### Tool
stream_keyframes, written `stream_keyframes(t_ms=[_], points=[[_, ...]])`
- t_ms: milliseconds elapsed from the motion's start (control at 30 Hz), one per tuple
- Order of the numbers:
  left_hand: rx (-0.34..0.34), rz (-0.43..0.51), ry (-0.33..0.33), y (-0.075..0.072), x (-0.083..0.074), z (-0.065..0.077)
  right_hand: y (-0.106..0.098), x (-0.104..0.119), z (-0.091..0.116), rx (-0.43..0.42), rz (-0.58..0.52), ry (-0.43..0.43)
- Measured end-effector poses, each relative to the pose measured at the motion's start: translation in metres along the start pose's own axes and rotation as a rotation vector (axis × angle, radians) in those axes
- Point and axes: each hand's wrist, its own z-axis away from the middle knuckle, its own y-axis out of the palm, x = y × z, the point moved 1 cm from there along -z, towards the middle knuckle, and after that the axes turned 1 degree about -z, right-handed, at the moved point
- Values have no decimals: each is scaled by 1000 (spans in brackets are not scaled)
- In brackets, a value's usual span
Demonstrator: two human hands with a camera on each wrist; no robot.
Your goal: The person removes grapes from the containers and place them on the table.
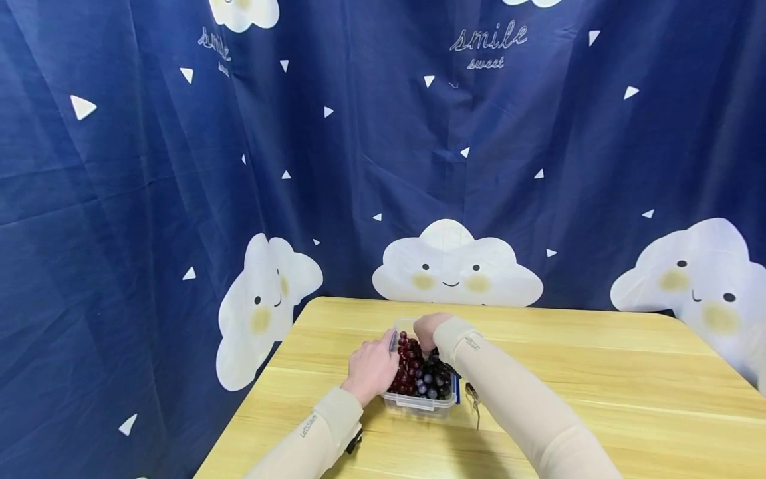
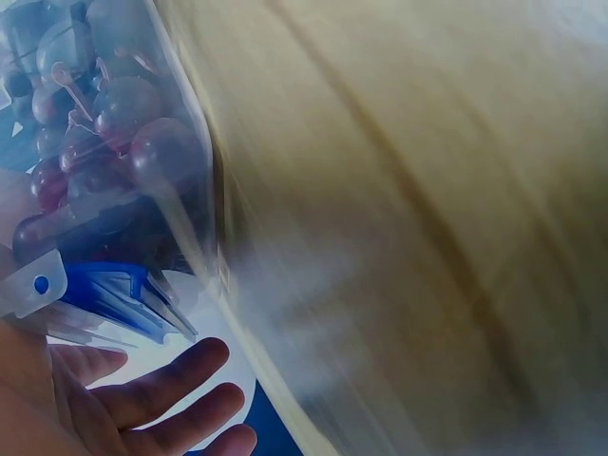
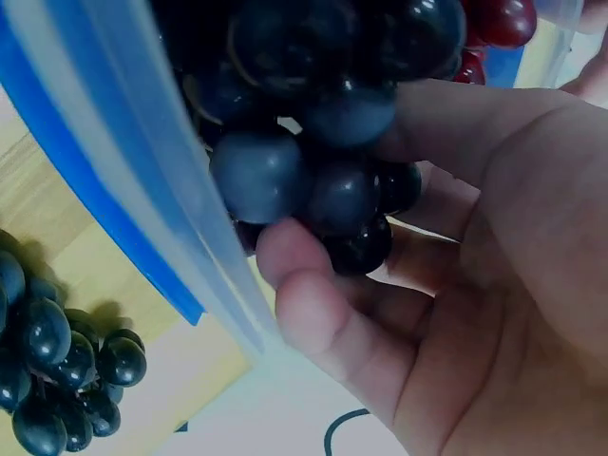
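Dark grapes point(image 3: 261, 176) in box point(image 1: 421, 407), R side, prob. light, firm & slick, best cradled underneath; R hand point(image 1: 428, 328) fingers clamped on 'em, L hand point(image 1: 370, 370) fingers apart by box's L wall.

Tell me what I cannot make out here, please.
Head view: most of the dark grape bunch outside the container, hidden by the right sleeve.
Left wrist view: part of the left hand, cut off by edges.
Head view: fingertips of the right hand, hidden by its back.
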Motion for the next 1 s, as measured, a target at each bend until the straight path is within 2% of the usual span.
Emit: stream_keyframes(t_ms=[167,333,567,667,867,1000], points=[[9,5,-7,0,0,0,1,-3,-3,-1,1,-22],[6,-1,1,0,0,0,2,-5,-3,-25,-2,-96],[-2,-10,10,3,2,-2,-6,-14,11,6,-173,-180],[-1,-6,11,2,1,-2,-8,-18,16,15,-208,-200],[-5,-4,15,0,0,-2,-11,-22,24,-27,-198,-237],[4,-7,9,0,1,-3,-12,-23,28,-66,-165,-303]])
